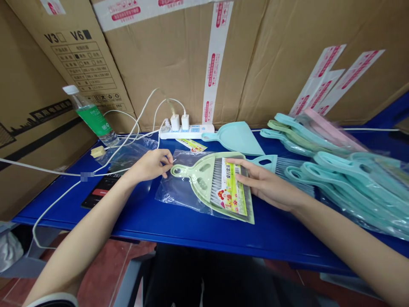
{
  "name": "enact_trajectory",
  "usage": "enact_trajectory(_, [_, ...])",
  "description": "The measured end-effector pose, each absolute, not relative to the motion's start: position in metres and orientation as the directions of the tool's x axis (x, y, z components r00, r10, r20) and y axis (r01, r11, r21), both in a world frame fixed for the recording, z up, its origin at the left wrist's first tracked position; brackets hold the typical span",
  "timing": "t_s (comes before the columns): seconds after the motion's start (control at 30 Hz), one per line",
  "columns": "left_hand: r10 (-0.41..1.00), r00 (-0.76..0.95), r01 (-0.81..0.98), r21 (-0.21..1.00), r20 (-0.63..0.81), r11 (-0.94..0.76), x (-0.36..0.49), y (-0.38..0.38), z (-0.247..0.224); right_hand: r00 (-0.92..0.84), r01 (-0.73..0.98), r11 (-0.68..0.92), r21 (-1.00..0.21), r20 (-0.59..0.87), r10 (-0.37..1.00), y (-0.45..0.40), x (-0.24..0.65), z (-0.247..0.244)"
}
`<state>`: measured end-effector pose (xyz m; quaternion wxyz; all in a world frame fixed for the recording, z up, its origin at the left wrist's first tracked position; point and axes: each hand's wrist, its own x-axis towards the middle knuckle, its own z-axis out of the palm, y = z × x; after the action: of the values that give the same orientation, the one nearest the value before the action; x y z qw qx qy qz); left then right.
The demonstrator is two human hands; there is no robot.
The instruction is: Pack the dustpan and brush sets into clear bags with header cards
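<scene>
So, centre stage, it's the pale green dustpan (pixel 196 177), lying flat with its looped handle toward the left and its wide mouth toward the right, a grey-bristled brush (pixel 216 183) nested on it and a bright label card (pixel 234 189) over the bristles. Clear film from a plastic bag (pixel 174 194) spreads around and beneath the pan; how far it encloses it is hard to tell. Look at the left hand (pixel 153 164): thumb and forefinger pinched together on the film, right at the handle's tip, so the pan lies just to the right of that grip. Across on the other side, the right hand (pixel 271 185) has its thumb on the card and a finger along the card's top edge, the pan reaching out leftward from it; whether hidden fingers clamp it from below, one cannot tell. Just behind, a light blue dustpan (pixel 241 136) rests near a white power strip (pixel 188 132), a loose card (pixel 191 145) close by. Off to the right, a heap of bagged dustpans (pixel 361 187), mostly turquoise, and to the left a phone (pixel 99 192) and a green-labelled bottle (pixel 94 121), all on the blue table (pixel 204 238) before tall cardboard boxes (pixel 175 64).
</scene>
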<state>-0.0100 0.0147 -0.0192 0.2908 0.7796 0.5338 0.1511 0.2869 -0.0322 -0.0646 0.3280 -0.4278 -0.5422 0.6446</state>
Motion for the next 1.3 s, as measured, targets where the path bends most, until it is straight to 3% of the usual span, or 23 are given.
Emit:
enact_trajectory(0.27, [0.925, 0.365, 0.696, 0.690, -0.102, -0.199, -0.013, 0.018, -0.018, -0.422, 0.066, -0.196, -0.978, -0.206, 0.883, -0.033, 0.287, -0.064])
enact_trajectory(0.47, [0.934, 0.352, 0.721, 0.655, -0.062, -0.228, -0.008, 0.018, -0.022, -0.400, 0.047, -0.243, -0.969, -0.241, 0.884, -0.033, 0.285, -0.062])
enact_trajectory(0.9, [0.947, 0.305, 0.873, 0.368, 0.099, -0.319, -0.018, 0.020, -0.018, -0.406, 0.041, -0.217, -0.975, -0.215, 0.888, -0.031, 0.285, -0.062])
enact_trajectory(1.13, [0.962, 0.263, 0.940, 0.205, 0.080, -0.274, -0.019, 0.017, -0.009, -0.373, 0.069, -0.233, -0.970, -0.242, 0.896, -0.033, 0.286, -0.062])
enact_trajectory(1.3, [0.968, 0.245, 0.953, 0.170, 0.055, -0.251, -0.019, 0.015, -0.007, -0.390, 0.162, -0.099, -0.982, -0.156, 0.908, -0.032, 0.285, -0.063])
